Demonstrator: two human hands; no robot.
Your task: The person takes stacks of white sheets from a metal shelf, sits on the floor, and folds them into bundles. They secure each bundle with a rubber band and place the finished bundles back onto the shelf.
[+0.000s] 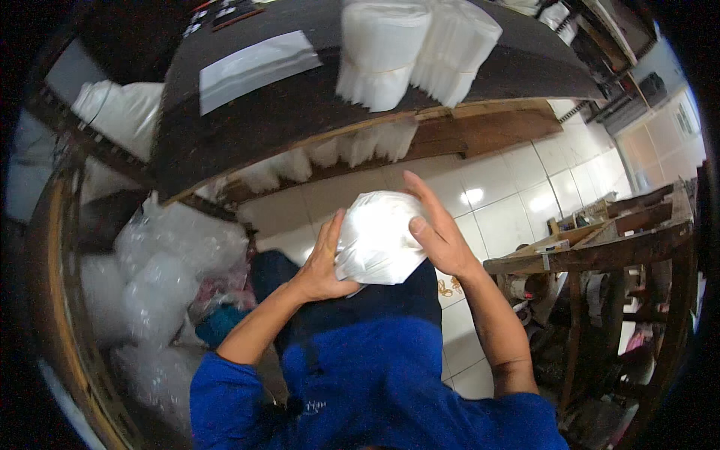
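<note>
Over my lap I hold a bundle of thin white translucent plastic bags (pixel 381 234) between both hands. My left hand (pixel 324 262) presses along its left side, with the thumb underneath near the lower edge. On the other side, my right hand (pixel 442 236) steadies it, its thumb on the upper face and its fingers stretched along the far right side; some of them are hidden. Two similar bundles of plastic bags, one on the left (pixel 382 49) and one on the right (pixel 457 49), stand upright on the dark table, each with a thin band around it.
A flat white plastic sheet (pixel 259 67) lies on the dark tabletop (pixel 180 142). More bags (pixel 349 146) sit on a shelf beneath. Clear plastic sacks (pixel 161 285) pile up at left. A wooden rack (pixel 600 259) stands at right. Rubber bands (pixel 448 286) lie on the tiled floor.
</note>
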